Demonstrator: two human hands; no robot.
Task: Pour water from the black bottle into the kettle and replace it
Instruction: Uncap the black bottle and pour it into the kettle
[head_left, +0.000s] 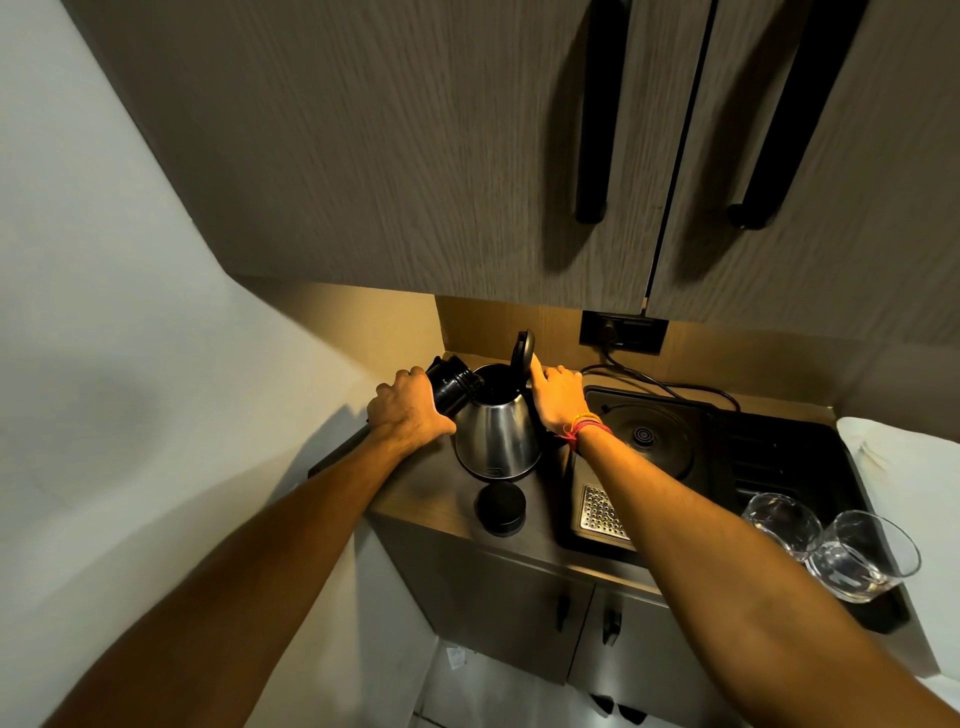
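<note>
Steel kettle (497, 436) stands on the counter (426, 488), lid up, the left hand (410, 410) wrapped around the black bottle (451, 387) tipped over its mouth, the right hand (553, 397) gripping its handle side, so overtipping could spill water beside the opening.

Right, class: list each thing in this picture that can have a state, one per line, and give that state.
Black bottle: uncapped, tipped over, mouth at the kettle's opening, held by the left hand.
Kettle: upright on the counter, off its base.
Kettle lid: open, standing up; right hand at the handle.
Bottle cap: off, lying on the counter.
Kettle base: bare, plugged in.
Two glasses: upright, seemingly empty.
Upper cupboard doors: closed.
</note>
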